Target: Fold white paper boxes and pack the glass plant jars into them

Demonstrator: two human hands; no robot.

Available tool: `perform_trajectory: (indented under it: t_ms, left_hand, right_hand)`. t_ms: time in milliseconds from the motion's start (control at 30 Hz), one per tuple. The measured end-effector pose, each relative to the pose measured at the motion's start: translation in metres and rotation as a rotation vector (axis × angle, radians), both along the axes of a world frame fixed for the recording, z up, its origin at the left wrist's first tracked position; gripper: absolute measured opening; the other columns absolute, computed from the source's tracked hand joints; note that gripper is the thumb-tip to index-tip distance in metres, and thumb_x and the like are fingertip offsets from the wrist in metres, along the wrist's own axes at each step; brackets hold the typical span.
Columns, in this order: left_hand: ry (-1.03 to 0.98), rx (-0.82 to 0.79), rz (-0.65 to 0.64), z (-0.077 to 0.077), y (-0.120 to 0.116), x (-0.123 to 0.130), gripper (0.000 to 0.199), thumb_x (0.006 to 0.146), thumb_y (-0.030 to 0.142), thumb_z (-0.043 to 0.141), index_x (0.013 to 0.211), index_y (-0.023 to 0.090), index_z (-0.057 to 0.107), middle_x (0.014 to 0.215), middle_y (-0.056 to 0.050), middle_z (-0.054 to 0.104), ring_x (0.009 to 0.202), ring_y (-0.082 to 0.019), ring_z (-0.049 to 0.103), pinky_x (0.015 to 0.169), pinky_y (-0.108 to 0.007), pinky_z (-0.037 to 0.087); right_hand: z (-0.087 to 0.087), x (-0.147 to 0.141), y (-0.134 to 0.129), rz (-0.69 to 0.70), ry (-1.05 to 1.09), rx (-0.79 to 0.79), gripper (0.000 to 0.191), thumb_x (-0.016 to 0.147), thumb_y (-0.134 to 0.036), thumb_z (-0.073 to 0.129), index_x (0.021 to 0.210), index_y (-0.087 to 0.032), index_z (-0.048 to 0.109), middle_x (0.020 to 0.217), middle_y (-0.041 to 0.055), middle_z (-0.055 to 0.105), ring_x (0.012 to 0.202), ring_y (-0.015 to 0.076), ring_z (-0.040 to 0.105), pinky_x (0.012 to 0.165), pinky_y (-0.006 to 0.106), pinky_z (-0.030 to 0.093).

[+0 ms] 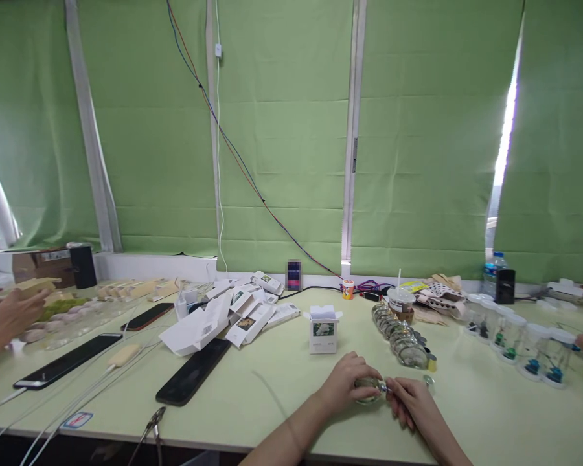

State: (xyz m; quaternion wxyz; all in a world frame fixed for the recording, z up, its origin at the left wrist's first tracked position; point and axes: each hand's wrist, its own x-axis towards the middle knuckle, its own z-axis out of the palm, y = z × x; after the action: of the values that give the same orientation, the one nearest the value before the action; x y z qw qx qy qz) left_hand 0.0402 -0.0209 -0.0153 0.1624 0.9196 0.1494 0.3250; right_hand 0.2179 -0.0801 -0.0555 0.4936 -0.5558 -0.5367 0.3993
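Observation:
My left hand (350,383) is wrapped round a small round glass bottle (368,383) with a silvery neck, lying on its side just above the table's front part. At its neck, the fingers of my right hand (408,396) are pinched together; any small part between them is hidden. Right beside that hand is a small round clear-and-silver piece (429,382). Behind my hands stands an open white box (323,331) with a flower picture and raised flaps. A row of similar round glass bottles (411,353) lies to the right, a gold cap (432,362) at its near end.
Flattened white cartons (252,320) are piled left of centre. Phones (193,375) and white charging cables (85,385) lie farther left. A drink cup (401,299) stands behind the bottles, clear jars (534,349) at right. Other people's hands (17,317) show at both edges.

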Motion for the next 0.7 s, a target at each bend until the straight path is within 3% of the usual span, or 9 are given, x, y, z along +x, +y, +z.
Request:
perform_trajectory:
  t_ms: [267,367,467,567,700]
  left_hand:
    - [-0.004,-0.116,0.000,0.004,-0.002,-0.001,0.053,0.078,0.064,0.049,0.102,0.020,0.068,0.082,-0.007,0.065,0.081,-0.019,0.053,0.076,-0.027,0.036]
    - [-0.015,-0.176,0.038,0.005,-0.002,-0.001,0.045,0.078,0.057,0.056,0.104,0.022,0.068,0.087,-0.006,0.066,0.086,-0.020,0.054,0.079,-0.028,0.036]
    - [-0.021,-0.210,0.079,0.006,-0.002,-0.001,0.040,0.078,0.053,0.059,0.104,0.023,0.068,0.089,-0.006,0.067,0.088,-0.020,0.054,0.081,-0.028,0.036]
    - [-0.030,-0.214,0.096,0.006,-0.001,-0.001,0.039,0.078,0.052,0.060,0.104,0.023,0.068,0.089,-0.005,0.067,0.087,-0.020,0.054,0.081,-0.028,0.035]
    - [-0.004,-0.182,0.080,0.005,-0.002,-0.001,0.042,0.079,0.055,0.057,0.105,0.023,0.067,0.087,-0.005,0.065,0.087,-0.020,0.053,0.080,-0.028,0.036]
  right_hand:
    - [-0.004,0.000,0.002,-0.059,0.061,0.008,0.067,0.070,-0.077,0.043,0.055,-0.014,0.058,0.042,0.0044,0.058,0.027,0.0070,0.044,0.029,0.018,0.026]
    - [0.005,0.000,-0.003,-0.139,0.165,0.041,0.070,0.070,-0.078,0.040,0.074,-0.014,0.066,0.055,0.0067,0.065,0.031,0.0108,0.049,0.030,0.022,0.036]
    - [0.013,0.002,-0.009,-0.125,0.201,0.168,0.058,0.070,-0.067,0.057,0.099,-0.017,0.065,0.086,0.0087,0.071,0.060,0.0192,0.066,0.052,0.030,0.054]
    - [0.018,0.004,-0.013,-0.049,0.117,0.241,0.040,0.070,-0.051,0.067,0.095,-0.020,0.067,0.095,0.0071,0.071,0.083,0.0232,0.067,0.075,0.032,0.054]
    - [0.016,0.003,-0.012,-0.040,0.031,0.207,0.034,0.070,-0.050,0.064,0.084,-0.019,0.069,0.081,0.0059,0.072,0.074,0.0226,0.067,0.069,0.030,0.053]
